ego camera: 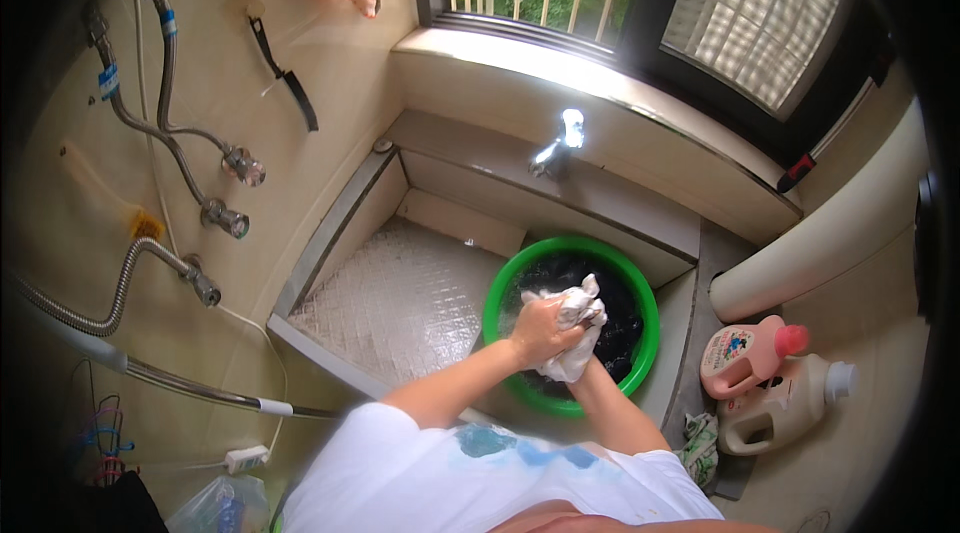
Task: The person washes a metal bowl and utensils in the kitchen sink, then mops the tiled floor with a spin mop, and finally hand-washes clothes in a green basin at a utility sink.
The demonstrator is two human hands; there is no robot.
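Observation:
A bunched wet white cloth (pixel 574 368) is held between both hands above a green plastic basin (pixel 646 300). My left hand (pixel 541 330), whose arm enters from the left of the picture, has its fingers closed on the cloth. The other hand, my right hand (pixel 589 334), is mostly hidden behind the cloth and that hand; its forearm comes up from the lower right, and its fingers cannot be made out well. Dark fabric (pixel 619 308) lies in water in the basin below the cloth.
The basin stands in a tiled wash trough (pixel 405 293) with a metal faucet (pixel 556 147) behind. To the right are a pink detergent bottle (pixel 739 357), a beige detergent bottle (pixel 776 409), a crumpled cloth (pixel 700 450) and a thick pipe (pixel 817 240). Valves (pixel 225 218) project from the left wall.

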